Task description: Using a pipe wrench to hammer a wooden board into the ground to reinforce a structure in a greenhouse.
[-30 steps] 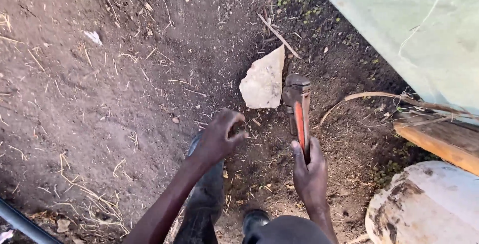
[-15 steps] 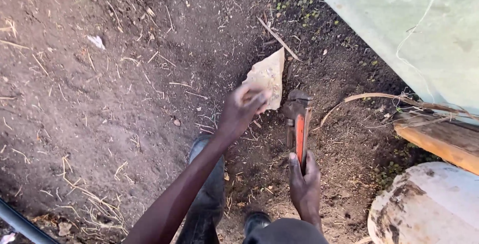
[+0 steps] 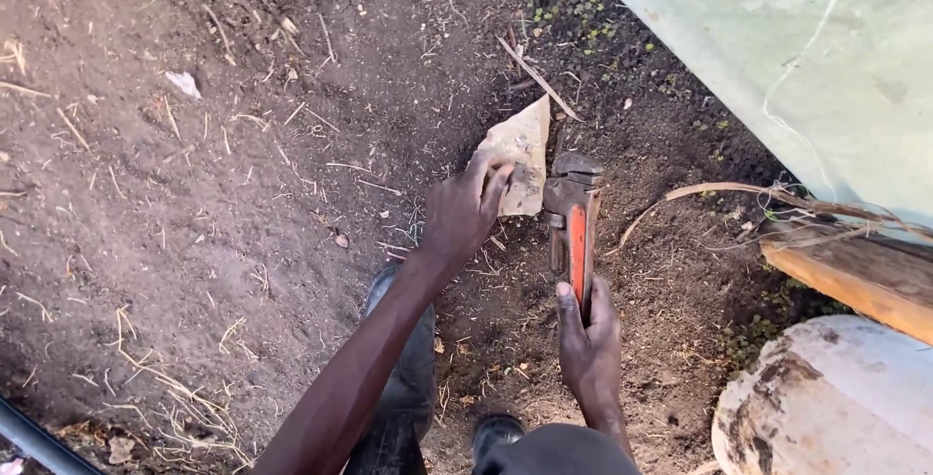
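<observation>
Left hand (image 3: 465,211) rests fingers spread on a pale flat stone (image 3: 519,151) lying in the soil just ahead of it — apparently steadying it. Right hand (image 3: 587,337) is closed round a pipe wrench (image 3: 573,213), its rusty head beside the stone's edge.

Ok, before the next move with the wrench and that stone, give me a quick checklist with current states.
1. Right hand gripping pipe wrench handle: ok.
2. Left hand on pale flat stone: ok, fingers rest on its lower edge.
3. Wrench head beside stone: ok; contact: cannot tell.
4. Left fingers away from wrench head: not ok, close.
5. Wrench jaw gripping anything: cannot tell.
6. Boot planted on the soil: ok.
</observation>
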